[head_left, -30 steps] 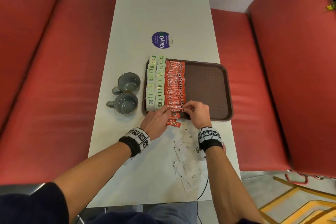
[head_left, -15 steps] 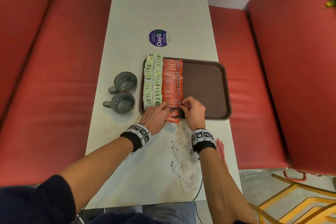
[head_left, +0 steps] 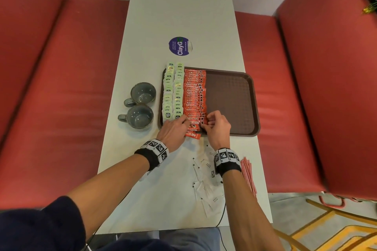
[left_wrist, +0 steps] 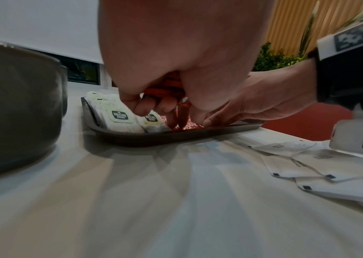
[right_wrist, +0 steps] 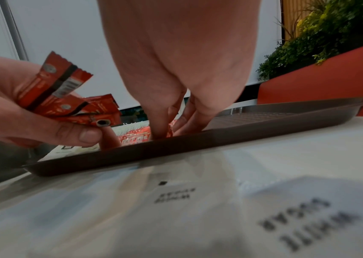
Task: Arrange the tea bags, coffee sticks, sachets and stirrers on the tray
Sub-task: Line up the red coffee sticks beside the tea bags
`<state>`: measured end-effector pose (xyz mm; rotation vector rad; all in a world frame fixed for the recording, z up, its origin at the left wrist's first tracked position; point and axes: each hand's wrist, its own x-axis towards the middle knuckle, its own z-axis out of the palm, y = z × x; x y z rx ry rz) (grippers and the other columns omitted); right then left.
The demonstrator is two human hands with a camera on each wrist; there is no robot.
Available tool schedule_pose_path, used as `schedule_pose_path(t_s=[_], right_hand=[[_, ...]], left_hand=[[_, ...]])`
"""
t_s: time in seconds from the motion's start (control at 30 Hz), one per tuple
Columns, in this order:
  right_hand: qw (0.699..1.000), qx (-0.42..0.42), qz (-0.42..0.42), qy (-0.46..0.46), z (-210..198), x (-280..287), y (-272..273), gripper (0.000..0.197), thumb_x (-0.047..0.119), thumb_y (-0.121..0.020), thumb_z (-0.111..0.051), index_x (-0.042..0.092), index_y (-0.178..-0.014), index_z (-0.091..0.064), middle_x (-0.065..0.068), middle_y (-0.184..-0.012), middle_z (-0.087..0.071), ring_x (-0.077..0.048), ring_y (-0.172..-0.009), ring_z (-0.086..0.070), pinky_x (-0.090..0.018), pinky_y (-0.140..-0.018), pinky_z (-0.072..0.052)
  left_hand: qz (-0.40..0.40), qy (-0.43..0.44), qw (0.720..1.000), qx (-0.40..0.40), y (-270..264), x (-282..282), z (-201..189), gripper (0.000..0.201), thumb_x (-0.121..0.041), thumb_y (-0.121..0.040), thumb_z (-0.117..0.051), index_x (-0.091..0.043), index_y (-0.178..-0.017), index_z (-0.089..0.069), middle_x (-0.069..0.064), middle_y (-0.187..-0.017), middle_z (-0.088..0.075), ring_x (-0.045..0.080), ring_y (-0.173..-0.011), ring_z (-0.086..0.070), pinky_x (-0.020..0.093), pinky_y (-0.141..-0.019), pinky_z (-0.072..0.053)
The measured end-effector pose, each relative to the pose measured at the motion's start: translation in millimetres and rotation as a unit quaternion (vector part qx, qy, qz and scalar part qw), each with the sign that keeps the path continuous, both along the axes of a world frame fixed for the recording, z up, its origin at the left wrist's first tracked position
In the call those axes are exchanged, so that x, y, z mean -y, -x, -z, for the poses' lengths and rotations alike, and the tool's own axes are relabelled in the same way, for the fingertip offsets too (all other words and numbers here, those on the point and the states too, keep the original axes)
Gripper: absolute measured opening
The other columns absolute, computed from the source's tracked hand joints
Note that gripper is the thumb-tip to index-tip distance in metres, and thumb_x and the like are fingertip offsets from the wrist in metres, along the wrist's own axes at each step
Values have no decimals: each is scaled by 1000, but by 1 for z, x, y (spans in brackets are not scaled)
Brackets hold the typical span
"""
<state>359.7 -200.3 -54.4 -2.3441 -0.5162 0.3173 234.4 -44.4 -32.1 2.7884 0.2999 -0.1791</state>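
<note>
Left hand [head_left: 173, 131] clutching spare coffee sticks [right_wrist: 65, 97]; right hand [head_left: 217, 126] pinching one (row's six-o'clock end) on tray [head_left: 234, 96].

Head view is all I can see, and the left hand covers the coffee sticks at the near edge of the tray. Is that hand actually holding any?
Observer: Yes. In the right wrist view the left hand grips a small bunch of coffee sticks, thumb across them, raised above the tray rim.
Operator: And the right hand, is it holding one too?
Observer: Its fingertips point straight down and pinch the end of a single stick that lies in the tray just inside the near rim.
</note>
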Motion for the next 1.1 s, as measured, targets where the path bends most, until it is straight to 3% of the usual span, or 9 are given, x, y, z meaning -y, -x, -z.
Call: schedule_pose_path(t_s=[0.13,0.27,0.33,0.4,0.57,0.73,0.87,1.0,1.1], right_hand=[[999,-4,35,-29,-12,6,5,32,8,-88,-90,20,-103,-64,2,-105,-63,-8,-85,-64,-16,-77,-56],[995,-48,35,-83,-33,9,20,9,27,-104,-75,21,-106,-69,7,-98,-74,-3,-87,-70,-20,-76,-57],[986,-123,24,-111,-48,9,30,26,46,-109,-63,22,-105,-73,5,-90,-79,-6,-83,-75,-25,-74,-61],[967,-221,4,-128,-60,8,38,37,54,-107,-63,20,-103,-77,0,-90,-81,-13,-82,-78,-30,-74,-65],[935,-294,-15,-197,-69,7,49,19,35,-101,-79,16,-103,-78,-10,-98,-80,-19,-88,-76,-37,-78,-64],[954,-242,19,-176,-79,1,55,21,32,-94,-86,16,-101,-74,-4,-91,-81,-22,-89,-81,-41,-79,-68],[956,-247,-4,-159,-86,2,56,16,28,-98,-82,16,-96,-73,-4,-92,-81,-27,-90,-80,-51,-80,-66],[953,-227,-6,-200,-88,8,55,16,25,-101,-78,18,-91,-69,-5,-99,-80,-29,-96,-79,-46,-77,-66],[946,-233,12,-226,-88,9,54,15,21,-103,-77,12,-94,-69,-8,-100,-80,-32,-97,-78,-44,-81,-67]], left_hand=[[-6,8,1000,4,5,0,-3,35,-12,-101,-64,-11,-136,-62,7,-137,-60,29,-105,-69,45,-86,-58],[-18,19,1000,12,11,1,-8,36,-14,-100,-67,-12,-136,-61,8,-133,-64,30,-107,-69,45,-91,-57],[-25,17,999,22,13,2,-13,35,-16,-100,-67,-12,-134,-61,9,-127,-68,30,-106,-69,44,-90,-55],[-26,4,999,36,17,5,-18,35,-15,-99,-69,-12,-132,-60,9,-124,-71,30,-106,-70,44,-88,-55],[-28,-24,997,63,28,11,-28,38,-18,-96,-72,-13,-131,-57,8,-123,-72,28,-106,-69,42,-86,-53],[-34,-39,996,67,36,10,-36,35,-18,-95,-72,-14,-127,-58,7,-118,-73,27,-103,-70,41,-83,-52],[-33,-27,997,68,42,9,-41,34,-18,-93,-75,-15,-121,-56,7,-114,-74,28,-98,-70,39,-79,-49],[-44,-13,997,60,46,7,-42,39,-19,-94,-76,-11,-127,-56,10,-120,-73,28,-102,-70,39,-82,-52],[-41,3,997,64,48,7,-43,37,-16,-97,-72,-10,-128,-54,11,-118,-71,28,-97,-68,35,-74,-49]])
